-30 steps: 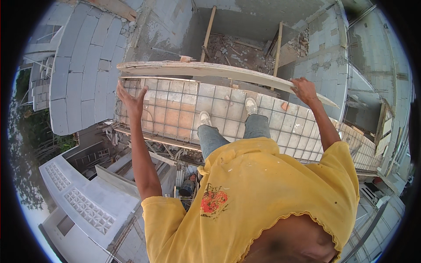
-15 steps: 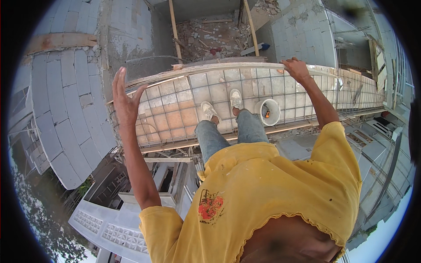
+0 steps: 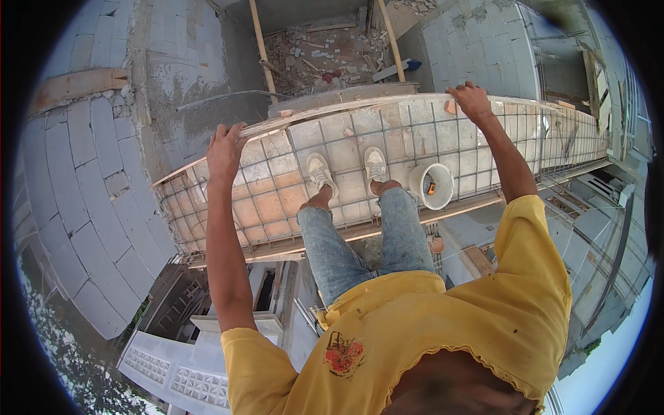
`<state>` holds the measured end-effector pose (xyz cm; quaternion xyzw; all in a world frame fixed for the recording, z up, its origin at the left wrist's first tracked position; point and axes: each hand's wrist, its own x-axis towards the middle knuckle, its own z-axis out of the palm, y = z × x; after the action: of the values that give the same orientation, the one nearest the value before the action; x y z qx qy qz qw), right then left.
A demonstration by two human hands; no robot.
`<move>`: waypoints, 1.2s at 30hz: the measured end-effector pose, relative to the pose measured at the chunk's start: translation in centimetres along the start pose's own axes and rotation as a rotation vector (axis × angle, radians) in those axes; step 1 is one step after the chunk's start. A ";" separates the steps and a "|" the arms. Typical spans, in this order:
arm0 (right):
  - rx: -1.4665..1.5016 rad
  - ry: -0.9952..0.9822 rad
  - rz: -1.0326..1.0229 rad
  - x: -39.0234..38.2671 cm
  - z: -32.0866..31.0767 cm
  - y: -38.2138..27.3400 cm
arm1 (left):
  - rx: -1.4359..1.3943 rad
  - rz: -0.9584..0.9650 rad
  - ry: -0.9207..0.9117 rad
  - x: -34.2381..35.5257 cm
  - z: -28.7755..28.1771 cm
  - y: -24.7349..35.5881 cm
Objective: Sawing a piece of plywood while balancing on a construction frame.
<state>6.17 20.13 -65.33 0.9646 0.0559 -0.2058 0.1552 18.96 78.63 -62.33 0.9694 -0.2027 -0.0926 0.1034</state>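
My left hand point(image 3: 225, 149) grips a long, thin wooden plank point(image 3: 319, 107) near its left part, fingers curled over the edge. My right hand point(image 3: 470, 102) holds the same plank farther right, also with bent fingers. The plank runs along the far edge of a narrow formwork strip covered by a steel rebar grid point(image 3: 256, 200). My feet in white shoes point(image 3: 375, 162) stand on this grid. Right of them a white bucket point(image 3: 439, 180) has a small orange-and-black tool point(image 3: 430, 187) inside, too small to name surely.
Beyond the strip lies a lower space with rubble point(image 3: 311, 52) and two upright poles point(image 3: 263, 48). Grey block walls point(image 3: 97, 173) flank both sides. Below the near edge point(image 3: 304, 245) are lower structures, including a white patterned balustrade point(image 3: 194, 384) at bottom left.
The plank now sits lower, along the grid's far edge. My left hand, spread half a second ago, has closed on it. The view has shifted, bringing the bucket into sight.
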 end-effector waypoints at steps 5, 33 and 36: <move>-0.045 -0.048 0.049 2.1 3.1 -0.9 | -0.046 0.030 -0.059 2.3 4.6 -2.1; -0.062 -0.055 -0.074 18.4 31.6 -7.5 | -0.072 0.227 -0.138 7.9 38.5 -11.1; -0.081 -0.075 -0.081 17.6 31.2 -6.8 | -0.032 0.213 -0.155 7.1 37.2 -10.7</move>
<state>9.17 17.26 -101.61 0.9460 0.0974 -0.2457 0.1877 21.17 79.25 -101.64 0.9305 -0.3103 -0.1590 0.1120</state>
